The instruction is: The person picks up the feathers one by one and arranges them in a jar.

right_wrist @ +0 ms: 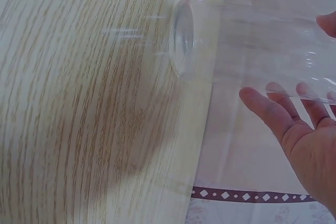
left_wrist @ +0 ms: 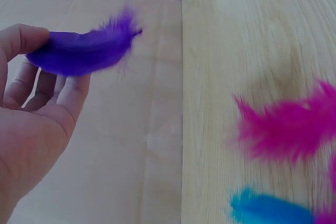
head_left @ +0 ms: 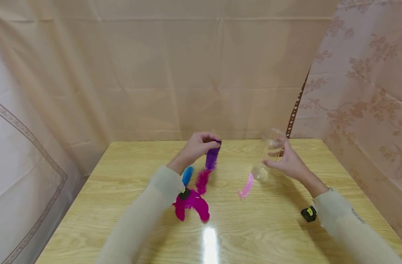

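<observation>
Between thumb and fingers, my left hand [head_left: 199,146] pinches a purple feather [left_wrist: 84,51] by one end. It hangs over the table, its fluffy end overlapping a magenta feather [head_left: 203,181] in the head view. My right hand [head_left: 288,163] grips a tall clear glass [head_left: 268,154] from the right, thumb on one side and fingers on the other. The glass stands upright, nothing visible inside it. A light pink feather [head_left: 246,186] lies beside its base. Below my left wrist lie a blue feather [head_left: 187,176] and several magenta feathers [head_left: 201,207], partly hidden by the sleeve.
The wooden table [head_left: 240,234] ends at the back against a beige curtain [head_left: 204,73]. A patterned cloth [head_left: 369,91] hangs on the right. Small black wrist-camera units [head_left: 309,213] sit by both sleeves.
</observation>
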A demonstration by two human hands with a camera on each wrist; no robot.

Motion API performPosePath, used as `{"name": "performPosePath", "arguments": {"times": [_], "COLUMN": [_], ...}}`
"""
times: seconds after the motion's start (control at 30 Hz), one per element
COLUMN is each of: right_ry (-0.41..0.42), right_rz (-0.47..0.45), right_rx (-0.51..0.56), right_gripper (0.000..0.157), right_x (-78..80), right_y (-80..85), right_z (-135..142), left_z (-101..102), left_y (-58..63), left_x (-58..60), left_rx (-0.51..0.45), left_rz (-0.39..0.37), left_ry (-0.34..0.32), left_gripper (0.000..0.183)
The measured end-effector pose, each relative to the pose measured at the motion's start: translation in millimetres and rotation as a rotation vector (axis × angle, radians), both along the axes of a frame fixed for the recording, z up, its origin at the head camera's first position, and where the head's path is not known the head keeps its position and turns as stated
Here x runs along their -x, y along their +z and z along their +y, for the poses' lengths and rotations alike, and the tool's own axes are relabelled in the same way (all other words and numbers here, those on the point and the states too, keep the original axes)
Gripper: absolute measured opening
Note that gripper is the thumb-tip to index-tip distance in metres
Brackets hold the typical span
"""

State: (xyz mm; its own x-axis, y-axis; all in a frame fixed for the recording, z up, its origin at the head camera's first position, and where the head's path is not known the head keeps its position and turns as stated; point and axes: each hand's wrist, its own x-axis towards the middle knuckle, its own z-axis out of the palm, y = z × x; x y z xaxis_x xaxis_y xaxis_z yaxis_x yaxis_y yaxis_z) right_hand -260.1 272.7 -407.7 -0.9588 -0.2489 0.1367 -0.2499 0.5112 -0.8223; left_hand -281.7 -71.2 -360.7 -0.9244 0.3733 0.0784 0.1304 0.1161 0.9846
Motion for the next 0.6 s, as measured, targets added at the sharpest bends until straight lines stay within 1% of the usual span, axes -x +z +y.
{"name": "performPosePath", "arguments": {"times": [0.17,0.27,0.47,0.6], "right_ry": [0.000,-0.001,-0.008,-0.008], "right_rz": [-0.003,-0.001,0.003,0.004], "right_rx": [0.016,0.020,0.010,0.019], "right_gripper": [0.094,0.094,0.095,0.095], "right_x": [-0.5,-0.6,-1.4,-2.2], "right_y": [-0.4,-0.1,-0.5,-1.3], "right_z": [1.2,3.0,7.2,7.4], "left_z": [20.3,34.2,61.3,77.1], "left_y": [1.9,4.2,11.3,18.3], "left_x": [1.4,2.0,2.8,3.7], "left_rx": [-0.094,-0.129,-0.162,-0.178], "left_rz": [-0.080,-0.097,-0.076,-0.038], "left_ry": [-0.059,-0.074,-0.072,-0.060], "left_gripper": [0.014,0.014,0.012,0.011]}}
